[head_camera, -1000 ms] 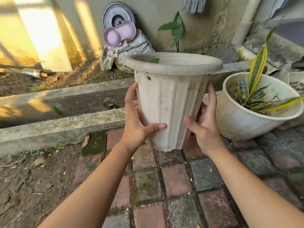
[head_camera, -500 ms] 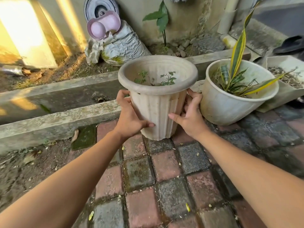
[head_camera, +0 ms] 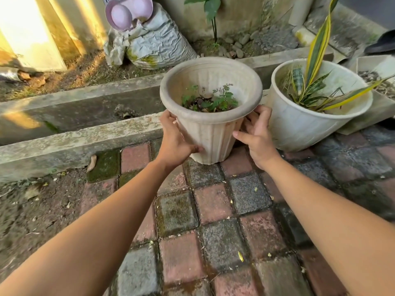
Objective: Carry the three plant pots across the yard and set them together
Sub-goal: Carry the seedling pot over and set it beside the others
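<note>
Ribbed pot: upright between the 2 hands, base at the paving bricks; contact unclear.
Left hand: clasped on its left wall.
Right hand: pressed on its right wall.
White pot: just beyond the right hand, holding a striped plant.
Concrete curb: beyond the left hand.

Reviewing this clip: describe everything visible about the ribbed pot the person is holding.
The ribbed pot is a pale beige, plastic-looking planter with vertical flutes, a broad rolled rim and a narrower base. It looks dusty and stained. Inside sit dark soil, dry leaves and small green seedlings. It stands upright with its base at the brick paving, close beside the white pot holding a striped plant. The left hand and right hand clasp its sides.
</note>
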The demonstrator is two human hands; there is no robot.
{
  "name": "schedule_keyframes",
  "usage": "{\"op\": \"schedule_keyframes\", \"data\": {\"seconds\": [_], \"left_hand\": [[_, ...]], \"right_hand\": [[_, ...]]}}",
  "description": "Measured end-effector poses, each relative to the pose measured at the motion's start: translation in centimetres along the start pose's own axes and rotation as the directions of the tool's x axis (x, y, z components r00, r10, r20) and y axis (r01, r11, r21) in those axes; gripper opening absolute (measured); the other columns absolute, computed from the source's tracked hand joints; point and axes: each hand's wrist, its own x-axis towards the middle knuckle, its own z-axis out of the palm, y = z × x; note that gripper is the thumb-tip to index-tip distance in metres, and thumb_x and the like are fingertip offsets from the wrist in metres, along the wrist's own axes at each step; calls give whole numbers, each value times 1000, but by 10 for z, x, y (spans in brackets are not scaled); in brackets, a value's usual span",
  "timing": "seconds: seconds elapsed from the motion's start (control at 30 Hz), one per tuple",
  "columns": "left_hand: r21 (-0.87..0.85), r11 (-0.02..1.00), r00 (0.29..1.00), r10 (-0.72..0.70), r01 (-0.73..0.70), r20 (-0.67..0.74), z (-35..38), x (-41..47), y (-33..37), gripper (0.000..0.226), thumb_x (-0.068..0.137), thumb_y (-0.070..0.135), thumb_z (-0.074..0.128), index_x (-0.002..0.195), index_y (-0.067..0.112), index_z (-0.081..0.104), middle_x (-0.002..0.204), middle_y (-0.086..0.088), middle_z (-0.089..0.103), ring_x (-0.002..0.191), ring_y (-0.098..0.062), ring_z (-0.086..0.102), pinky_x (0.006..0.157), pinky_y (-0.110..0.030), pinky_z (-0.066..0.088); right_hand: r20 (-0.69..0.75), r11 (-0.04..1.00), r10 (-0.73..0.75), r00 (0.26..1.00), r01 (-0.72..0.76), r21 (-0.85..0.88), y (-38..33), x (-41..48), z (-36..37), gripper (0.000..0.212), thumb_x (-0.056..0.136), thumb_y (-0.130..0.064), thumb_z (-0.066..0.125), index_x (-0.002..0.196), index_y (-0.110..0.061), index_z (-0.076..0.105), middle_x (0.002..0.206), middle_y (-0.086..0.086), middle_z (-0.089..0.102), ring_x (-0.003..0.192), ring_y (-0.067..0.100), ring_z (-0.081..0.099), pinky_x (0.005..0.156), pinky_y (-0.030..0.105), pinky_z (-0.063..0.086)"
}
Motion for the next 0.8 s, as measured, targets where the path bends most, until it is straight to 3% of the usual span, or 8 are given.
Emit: {"op": "schedule_keyframes", "data": {"seconds": [0.13, 0.27, 0.4, 0.47, 0.53, 0.63, 0.73, 0.8], "left_hand": [[-392, 915, 992, -121, 96, -39, -23, -13, 22, 69, 65, -11, 53, 123, 24, 41, 132, -8, 52, 126, -33, 62, 86, -38, 60], [-578, 812, 982, -162, 78, -94, -49, -9, 48, 40, 91, 17, 48, 131, 22, 48, 130, -10, 63, 119, -34, 65, 98, -50, 51], [-371, 918, 988, -157, 142, -9, -52, 13, 78, 53, 96, 47, 54, 147, 35, 45, 151, -5, 58, 126, -30, 67, 102, -53, 55], [-272, 948, 985, -170, 164, 1, -43, 19, 85, 64, 97, 38, 62, 155, 38, 33, 154, -8, 52, 124, -29, 65, 93, -49, 57], [-242, 961, 988, -151, 137, -41, -37, 21, 85, 64, 105, 20, 55, 160, 37, 27, 153, -9, 51, 118, -29, 65, 86, -44, 58], [-217, 968, 984, -151, 127, -99, -31, 18, 86, 69, 104, 11, 44, 165, 32, 20, 161, -10, 41, 139, -39, 55, 114, -58, 50], [-217, 965, 979, -172, 145, -110, -21, 8, 95, 81, 94, 24, 44, 167, 35, 13, 168, -6, 35, 149, -40, 45, 123, -63, 40], [-196, 973, 982, -148, 124, -118, -13, 1, 102, 86, 89, 29, 43, 168, 33, 10, 170, -5, 31, 153, -35, 40, 126, -60, 37]], "right_hand": [[-60, 984, 129, 990, -120, 135, -7, -1, -17, 40, 77, -11, 54, 114, -27, 50, 119, -5, 68, 112, 18, 60, 97, 39, 48], [-133, 969, 165, 977, -136, 206, -21, 2, -21, 58, 84, -39, 53, 142, -34, 47, 143, 3, 64, 123, 22, 65, 108, 48, 44], [-109, 987, 138, 984, -127, 99, -39, 13, -10, 79, 73, -65, 65, 145, -49, 39, 155, -11, 51, 145, 21, 50, 114, 53, 37], [-86, 994, 108, 990, -108, 4, -40, 19, -1, 94, 76, -57, 70, 158, -43, 27, 156, -18, 44, 148, 14, 43, 118, 45, 35], [-97, 993, 73, 993, -81, -81, -37, 24, 8, 101, 82, -42, 68, 166, -35, 12, 149, -25, 38, 140, 1, 43, 115, 26, 36], [-176, 988, 52, 983, -76, -132, -34, 27, 13, 98, 83, -34, 58, 167, -32, 8, 142, -26, 36, 119, -21, 46, 100, 11, 37], [-218, 987, 65, 974, -95, -128, -37, 33, 4, 105, 73, -44, 56, 168, -30, 12, 153, -15, 35, 141, 3, 42, 123, 37, 38], [-205, 987, 91, 974, -116, -111, -39, 38, -4, 109, 66, -45, 55, 167, -33, 16, 159, -12, 35, 149, 11, 37, 127, 48, 34]]}}
